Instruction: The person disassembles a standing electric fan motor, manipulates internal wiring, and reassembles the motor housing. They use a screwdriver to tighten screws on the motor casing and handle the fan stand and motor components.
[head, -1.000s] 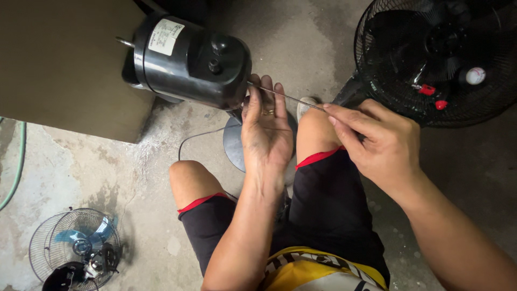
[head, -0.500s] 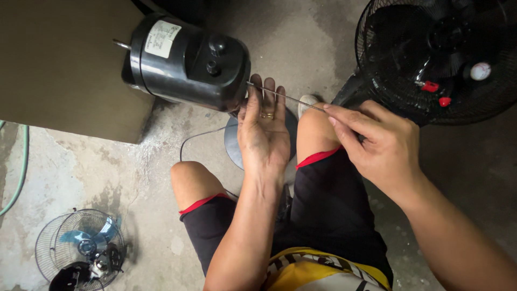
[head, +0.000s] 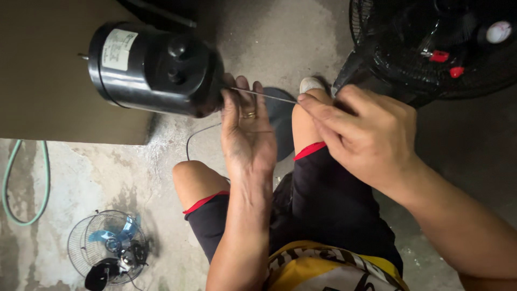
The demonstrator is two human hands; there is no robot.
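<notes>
Fingers of the right hand point(head: 371, 134) pinch a thin, bendy wire point(head: 264, 95); left hand point(head: 247, 129) steadies the heavy black fan motor point(head: 156, 67), palm open.

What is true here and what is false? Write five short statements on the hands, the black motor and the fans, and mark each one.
1. The left hand touches the black motor. True.
2. The right hand pinches a thin metal rod that runs toward the motor. True.
3. The small fan with blue blades stands upright on a table. False: it lies on the concrete floor, lower left.
4. The left hand is bare of rings. False: a ring shows on one finger.
5. A big black fan sits at the upper right. True.
</notes>
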